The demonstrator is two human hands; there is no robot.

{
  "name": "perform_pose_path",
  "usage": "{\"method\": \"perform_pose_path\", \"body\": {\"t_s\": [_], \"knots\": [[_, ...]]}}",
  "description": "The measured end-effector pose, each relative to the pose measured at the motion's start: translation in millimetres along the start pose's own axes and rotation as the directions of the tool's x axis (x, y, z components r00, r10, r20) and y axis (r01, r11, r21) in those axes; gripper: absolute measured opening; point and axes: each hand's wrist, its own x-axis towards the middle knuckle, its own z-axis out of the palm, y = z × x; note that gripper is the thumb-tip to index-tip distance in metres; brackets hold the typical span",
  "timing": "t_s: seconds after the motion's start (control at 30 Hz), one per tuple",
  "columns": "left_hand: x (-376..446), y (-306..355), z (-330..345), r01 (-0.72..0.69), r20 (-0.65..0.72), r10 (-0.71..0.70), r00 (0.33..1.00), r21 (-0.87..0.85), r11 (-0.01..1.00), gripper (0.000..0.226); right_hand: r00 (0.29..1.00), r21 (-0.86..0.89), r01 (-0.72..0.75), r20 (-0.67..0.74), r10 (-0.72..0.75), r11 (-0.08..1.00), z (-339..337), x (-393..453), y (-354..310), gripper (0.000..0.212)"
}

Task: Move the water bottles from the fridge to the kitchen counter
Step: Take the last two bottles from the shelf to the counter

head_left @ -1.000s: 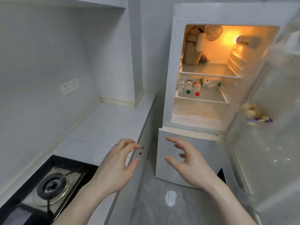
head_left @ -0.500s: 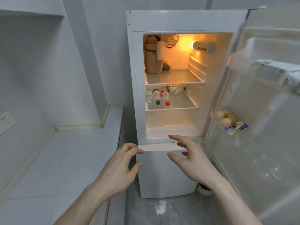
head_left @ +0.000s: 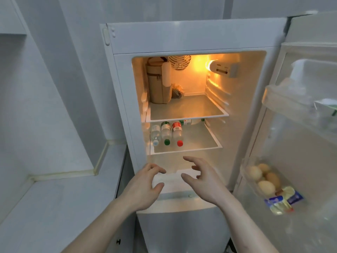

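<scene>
The white fridge stands open and lit inside. On its lower glass shelf lie three water bottles side by side, caps toward me: one with a pale blue cap, one with a green cap, one with a red cap. A fourth bottle lies crosswise behind them. My left hand and right hand hover below that shelf, fingers loosely spread, holding nothing. The white kitchen counter is at my left.
The fridge door hangs open on the right, with eggs and small packets in its rack. A brown bag stands on the upper shelf. The closed lower fridge door is beneath my hands.
The view has turned from the stove and counter toward the fridge and come closer. Both hands have risen toward the lower shelf, still holding nothing.
</scene>
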Motion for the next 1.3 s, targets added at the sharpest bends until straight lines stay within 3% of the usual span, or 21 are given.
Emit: {"method": "perform_pose_path", "body": {"t_s": [0.33, 0.77, 1.3], "knots": [[144.2, -12.1, 31.2, 0.164, 0.101, -0.157, 0.982, -0.062, 0.985, 0.055, 0.998, 0.013, -0.053, 0.026, 0.053, 0.999, 7.5, 96.7, 36.7, 0.054], [273.6, -49.7, 62.5, 0.373, 0.212, -0.387, 0.897, 0.102, 0.922, 0.079, 0.994, -0.103, -0.104, 0.034, 0.108, 0.989, 30.1, 199.2, 68.5, 0.057], [301.1, -72.6, 68.1, 0.333, 0.243, -0.360, 0.901, 0.145, 0.932, 0.080, 0.939, -0.401, -0.163, 0.217, 0.266, 0.902, 58.9, 267.0, 93.0, 0.084]]}}
